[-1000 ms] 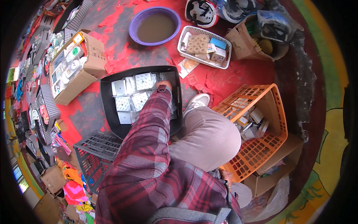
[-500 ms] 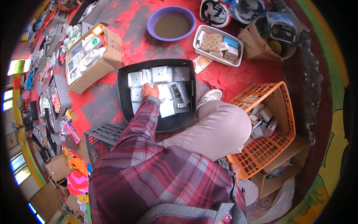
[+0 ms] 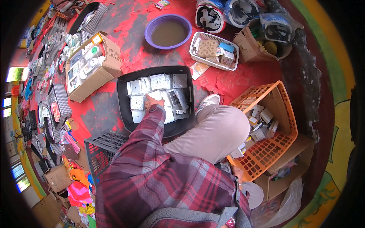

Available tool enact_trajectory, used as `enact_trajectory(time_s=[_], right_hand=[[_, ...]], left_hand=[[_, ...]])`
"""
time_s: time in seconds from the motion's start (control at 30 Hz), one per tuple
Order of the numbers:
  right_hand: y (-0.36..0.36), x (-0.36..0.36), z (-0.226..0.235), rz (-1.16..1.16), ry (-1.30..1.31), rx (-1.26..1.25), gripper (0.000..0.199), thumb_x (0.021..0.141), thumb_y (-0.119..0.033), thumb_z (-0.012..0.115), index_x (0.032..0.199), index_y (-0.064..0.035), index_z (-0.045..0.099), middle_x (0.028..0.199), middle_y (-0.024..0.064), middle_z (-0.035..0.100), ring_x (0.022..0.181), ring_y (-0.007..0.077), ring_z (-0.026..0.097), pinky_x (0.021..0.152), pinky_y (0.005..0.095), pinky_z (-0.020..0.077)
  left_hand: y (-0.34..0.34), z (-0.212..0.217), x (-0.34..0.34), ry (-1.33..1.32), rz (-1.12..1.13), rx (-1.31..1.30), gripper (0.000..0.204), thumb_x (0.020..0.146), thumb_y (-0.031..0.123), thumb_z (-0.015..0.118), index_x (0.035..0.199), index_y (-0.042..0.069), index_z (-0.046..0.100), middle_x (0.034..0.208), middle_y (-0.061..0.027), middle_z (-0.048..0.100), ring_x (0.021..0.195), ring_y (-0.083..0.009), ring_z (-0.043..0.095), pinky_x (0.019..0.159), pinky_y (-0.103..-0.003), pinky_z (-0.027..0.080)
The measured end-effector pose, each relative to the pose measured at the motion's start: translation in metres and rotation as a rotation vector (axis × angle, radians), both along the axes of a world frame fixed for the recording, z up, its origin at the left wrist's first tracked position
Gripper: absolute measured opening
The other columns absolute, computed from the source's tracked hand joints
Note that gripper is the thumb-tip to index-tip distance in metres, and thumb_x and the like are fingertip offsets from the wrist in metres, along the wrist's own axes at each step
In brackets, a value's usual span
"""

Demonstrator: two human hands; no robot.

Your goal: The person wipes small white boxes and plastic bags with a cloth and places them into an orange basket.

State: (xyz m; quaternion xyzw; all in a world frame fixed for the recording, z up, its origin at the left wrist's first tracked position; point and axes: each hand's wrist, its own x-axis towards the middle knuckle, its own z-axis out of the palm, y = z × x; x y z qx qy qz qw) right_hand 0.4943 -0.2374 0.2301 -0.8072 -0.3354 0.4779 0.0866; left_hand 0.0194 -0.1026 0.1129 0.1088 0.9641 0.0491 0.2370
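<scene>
My left hand [image 3: 154, 102] reaches into a black bin [image 3: 125, 78], palm down on the small white boxes [image 3: 157, 81] packed in rows. Its thumb stretches to the right, apart from the fingers, and no box is lifted in it. Beside it, toward the bin's right wall, lies a clear plastic-wrapped piece [image 3: 181, 99]. Low at my right side, my right hand [image 3: 238, 173] grips the near rim of a tilted orange plastic basket [image 3: 266, 161], the fingers partly hidden. Inside the basket lie several loose white boxes [image 3: 266, 115].
A purple basin [image 3: 149, 32] of murky water stands ahead. Right of it are a white basket [image 3: 215, 66] of small goods and helmets [image 3: 210, 18]. An open cardboard box [image 3: 95, 85] sits at left, a grey crate [image 3: 100, 152] nearer. Another cardboard box [image 3: 300, 161] lies beneath the orange basket.
The whole view has shifted slightly. My left hand has moved a little toward me over the white boxes, its thumb now spread to the right. My right hand stays at the orange basket.
</scene>
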Motion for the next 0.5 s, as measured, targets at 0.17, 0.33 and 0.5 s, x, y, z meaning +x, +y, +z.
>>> enact_trajectory(time_s=[0.17, 0.33, 0.5], right_hand=[[0.004, -0.011, 0.011, -0.063, 0.017, -0.007, 0.04, 0.078, -0.013, 0.065, 0.046, -0.0096, 0.042, 0.05, -0.0084, 0.038, 0.046, 0.0034, 0.032, 0.041, 0.023, 0.0251], [-0.001, 0.002, 0.0, -0.03, 0.036, -0.003, 0.043, 0.079, -0.013, 0.066, 0.045, -0.0109, 0.04, 0.049, -0.0084, 0.037, 0.045, 0.0033, 0.031, 0.041, 0.0232, 0.0242], [-0.008, 0.014, -0.012, -0.085, 0.198, 0.074, 0.045, 0.078, -0.014, 0.066, 0.044, -0.0119, 0.037, 0.048, -0.0092, 0.035, 0.044, 0.0031, 0.029, 0.04, 0.0232, 0.0217]], left_hand=[[0.01, 0.003, 0.003, 0.002, -0.199, 0.38, 0.093, 0.06, 0.035, 0.074, 0.135, 0.005, 0.028, 0.121, -0.0249, 0.045, 0.116, -0.038, 0.042, 0.098, -0.043, 0.035], [0.081, -0.007, 0.018, -0.067, -0.408, 0.458, 0.09, 0.059, 0.034, 0.073, 0.133, 0.006, 0.031, 0.122, -0.0252, 0.044, 0.115, -0.0398, 0.041, 0.097, -0.044, 0.035], [0.106, -0.054, 0.025, -0.048, -0.45, 0.251, 0.092, 0.061, 0.04, 0.075, 0.135, 0.011, 0.028, 0.127, -0.0246, 0.039, 0.12, -0.0399, 0.037, 0.1, -0.045, 0.032]])
